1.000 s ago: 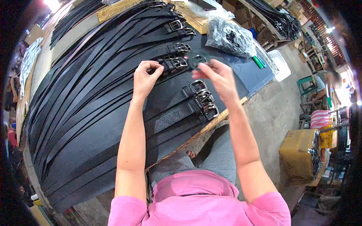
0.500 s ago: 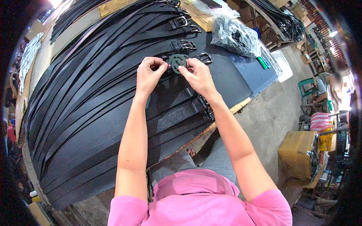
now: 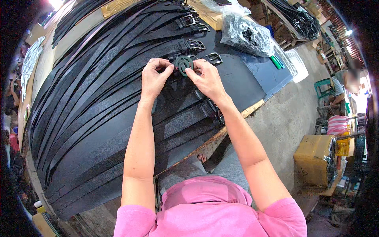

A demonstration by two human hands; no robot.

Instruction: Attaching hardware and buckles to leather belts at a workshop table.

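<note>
Both hands [image 3: 179, 75] pinch round buckle [image 3: 184, 64]; black belts [image 3: 98, 102] beneath

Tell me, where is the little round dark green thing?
In the head view, the small round dark green part sits top centre, pinched between left hand and right hand, over black leather belts.

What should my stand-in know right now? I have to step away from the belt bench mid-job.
Left hand: fingers pinch the belt end beside the round dark buckle.
Right hand: fingers hold that buckle's other side.
Black belts lie fanned across the table; several near the top already carry metal buckles.
Bag of parts sits beyond the hands.
Left: whether this buckle is fastened cannot be told; many straps look bare.
</note>
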